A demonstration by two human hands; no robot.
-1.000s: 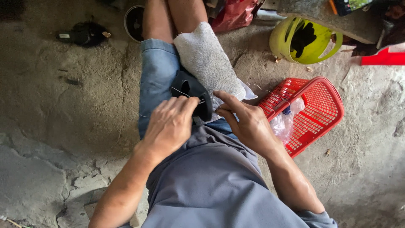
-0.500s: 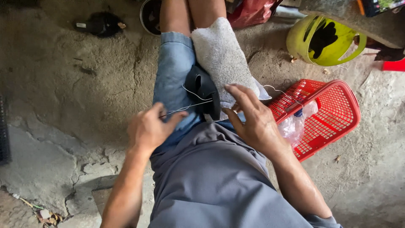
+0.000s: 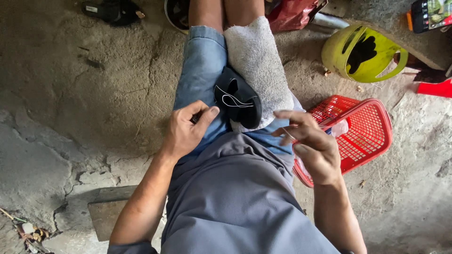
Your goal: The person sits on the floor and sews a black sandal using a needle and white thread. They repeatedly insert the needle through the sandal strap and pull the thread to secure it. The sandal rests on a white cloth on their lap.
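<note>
Far left, top edge of the cracked concrete floor: a dark sandal-like object, lying well apart from the person. Lower left, a flat grey slab partly hidden under the left forearm.

Left hand rested on the left thigh, on pale blue denim shorts. Thumb and forefinger pinched together on something small and dark; what it was could not be made out. Wrist bent slightly inward, knuckles up.

Just beside that hand, a black leather piece, curved and smooth, with a loop of thin white thread across its face. It lay on the lap, half on the denim, half on a coarse grey-white towel draped along the right thigh.

Right hand hovered clear of the lap, fingers loosely spread and half curled, gripping nothing that could be seen; a fine thread may have run by the fingertips, too thin to confirm. It partly blocked the near rim of a red plastic mesh basket on the floor, which held a clear plastic bag.

Beyond the basket, a yellow-green plastic container with a cut-out side, dark inside. At the far right edge, a red object.
</note>
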